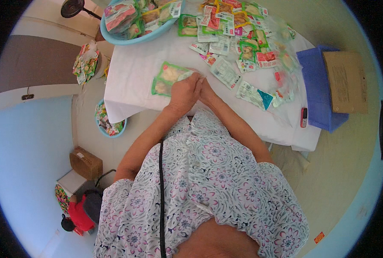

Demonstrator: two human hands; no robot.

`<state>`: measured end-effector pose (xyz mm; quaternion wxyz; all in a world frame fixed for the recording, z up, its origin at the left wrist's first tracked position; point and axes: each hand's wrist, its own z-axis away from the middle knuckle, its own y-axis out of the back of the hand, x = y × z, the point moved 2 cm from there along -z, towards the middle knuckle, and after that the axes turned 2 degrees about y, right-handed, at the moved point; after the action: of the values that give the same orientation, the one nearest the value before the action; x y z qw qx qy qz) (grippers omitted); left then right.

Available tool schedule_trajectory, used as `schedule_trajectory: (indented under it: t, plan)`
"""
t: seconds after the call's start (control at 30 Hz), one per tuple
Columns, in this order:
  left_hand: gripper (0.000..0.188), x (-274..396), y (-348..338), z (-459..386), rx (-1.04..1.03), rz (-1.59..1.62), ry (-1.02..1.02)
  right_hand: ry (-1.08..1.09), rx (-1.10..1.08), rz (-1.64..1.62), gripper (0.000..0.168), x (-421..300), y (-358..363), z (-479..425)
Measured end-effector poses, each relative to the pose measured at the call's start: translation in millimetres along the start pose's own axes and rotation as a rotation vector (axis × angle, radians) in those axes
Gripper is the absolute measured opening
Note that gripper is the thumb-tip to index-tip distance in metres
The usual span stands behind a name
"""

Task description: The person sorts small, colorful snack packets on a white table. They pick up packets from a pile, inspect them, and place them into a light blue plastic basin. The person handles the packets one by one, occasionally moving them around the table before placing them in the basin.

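Note:
My left hand is closed over the right end of a green-edged clear food packet, which holds pale food. Another green-edged packet lies just below it on the white-covered table. Against the left hand presses my right hand; the fingers meet, and what lies between them is mostly hidden. Whitish clear plastic shows at the left fingertips. To the right of the hands, a white printed packet and a white-and-teal packet lie flat on the cloth.
Many packets spread across the table's far right. A light-blue basin of packets stands at the far left; another basin is on the floor. A phone lies near a blue crate with a cardboard box. A person sits lower left.

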<state>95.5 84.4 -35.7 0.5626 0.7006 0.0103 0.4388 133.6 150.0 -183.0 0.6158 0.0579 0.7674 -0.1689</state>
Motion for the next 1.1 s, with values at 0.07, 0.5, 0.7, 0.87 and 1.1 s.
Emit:
schedule_trajectory:
  t: [0.07,0.5,0.7,0.87,1.1]
  plan:
    - [0.018,-2.8,-7.3,3.6,0.025,0.003,-0.043,0.115,0.01,0.133,0.032,8.5,-6.7,-8.8]
    - [0.022,-74.9,21.1,39.3,0.075,-0.18,-0.023,-0.365,0.249,0.195,0.041,-25.5,-11.9,-40.5]
    - [0.022,-87.8,17.0,52.7,0.05,-0.254,-0.089,-0.499,0.247,-0.026,0.045,-28.7,-7.4,-40.9]
    - [0.025,-99.0,14.8,52.0,0.021,-0.271,-0.084,-0.428,0.319,-0.054,0.03,-22.3,-24.2,-52.7]
    - [0.019,-95.6,17.0,43.6,0.019,-0.279,-0.057,-0.516,0.179,0.085,0.048,52.5,-21.9,-64.4]
